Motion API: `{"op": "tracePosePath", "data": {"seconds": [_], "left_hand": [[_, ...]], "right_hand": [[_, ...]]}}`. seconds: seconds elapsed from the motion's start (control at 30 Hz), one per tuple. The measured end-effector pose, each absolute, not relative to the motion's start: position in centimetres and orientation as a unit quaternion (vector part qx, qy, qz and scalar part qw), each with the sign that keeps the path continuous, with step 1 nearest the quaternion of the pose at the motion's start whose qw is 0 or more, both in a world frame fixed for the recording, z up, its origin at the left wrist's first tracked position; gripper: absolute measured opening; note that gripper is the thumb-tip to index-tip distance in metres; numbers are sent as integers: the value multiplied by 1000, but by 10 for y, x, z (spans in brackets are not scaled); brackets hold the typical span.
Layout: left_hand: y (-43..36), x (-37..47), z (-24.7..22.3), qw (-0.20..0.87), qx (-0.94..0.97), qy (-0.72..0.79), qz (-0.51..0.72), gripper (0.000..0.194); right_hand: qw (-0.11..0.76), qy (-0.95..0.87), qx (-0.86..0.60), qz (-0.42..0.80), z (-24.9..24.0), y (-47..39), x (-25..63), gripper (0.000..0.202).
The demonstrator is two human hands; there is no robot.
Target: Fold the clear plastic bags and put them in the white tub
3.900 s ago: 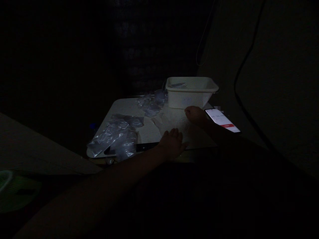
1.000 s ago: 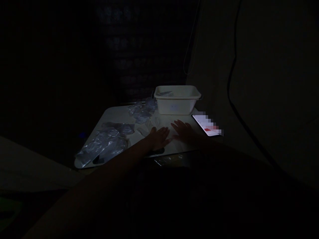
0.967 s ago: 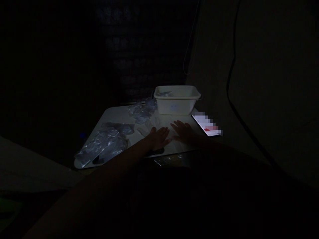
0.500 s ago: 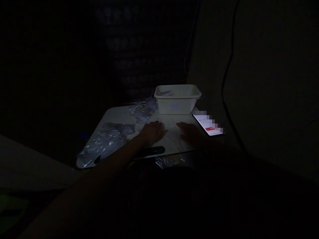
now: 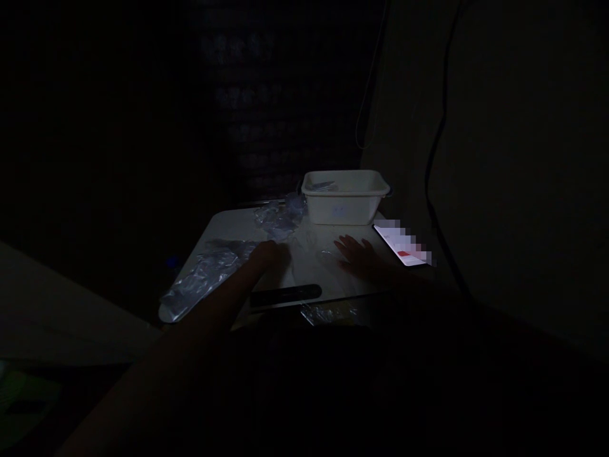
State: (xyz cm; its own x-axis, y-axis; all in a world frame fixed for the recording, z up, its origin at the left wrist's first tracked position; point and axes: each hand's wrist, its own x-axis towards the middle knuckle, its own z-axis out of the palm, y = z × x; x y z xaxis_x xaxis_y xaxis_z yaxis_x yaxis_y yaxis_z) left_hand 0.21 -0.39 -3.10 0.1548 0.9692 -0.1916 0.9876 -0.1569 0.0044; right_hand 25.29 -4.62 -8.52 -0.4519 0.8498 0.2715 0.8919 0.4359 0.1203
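- The left hand (image 5: 271,255) lies further left than half a second ago, close to the bigger heap of clear plastic bags (image 5: 204,276); its fingers look bunched and blurred, and whether they grip anything I cannot tell.
- The thin clear plastic (image 5: 328,255) lies on the board between the two hands, its outline faint; the gap between the hands has widened.
- The right hand (image 5: 356,254) is palm down with fingers spread apart, at the right end of that plastic, about where it was.
- A small blue object (image 5: 172,261) shows beyond the board's left edge.
- More crumpled plastic (image 5: 280,221) sits at the back, against the left side of a white tub (image 5: 342,211), which has some plastic inside.
- A lit phone (image 5: 402,246), partly pixelated, lies just right of the right hand.
- The pale board (image 5: 238,223) has rounded corners and a dark slot (image 5: 285,296) along its front edge; shiny plastic (image 5: 328,314) shows below.
- The room is very dark; a black cable (image 5: 431,171) hangs down the right wall (image 5: 514,158).
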Motion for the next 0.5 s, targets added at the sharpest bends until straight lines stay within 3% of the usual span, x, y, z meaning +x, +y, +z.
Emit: {"op": "tracePosePath", "data": {"seconds": [0.23,0.5], "left_hand": [[5,1,-31,55,746,659,75,21],[0,4,-32,193,654,692,237,61]], "right_hand": [[112,-861,-484,-106,-66,-44,232,47],[62,-913,-399,-56,-47,-50,180,40]]}}
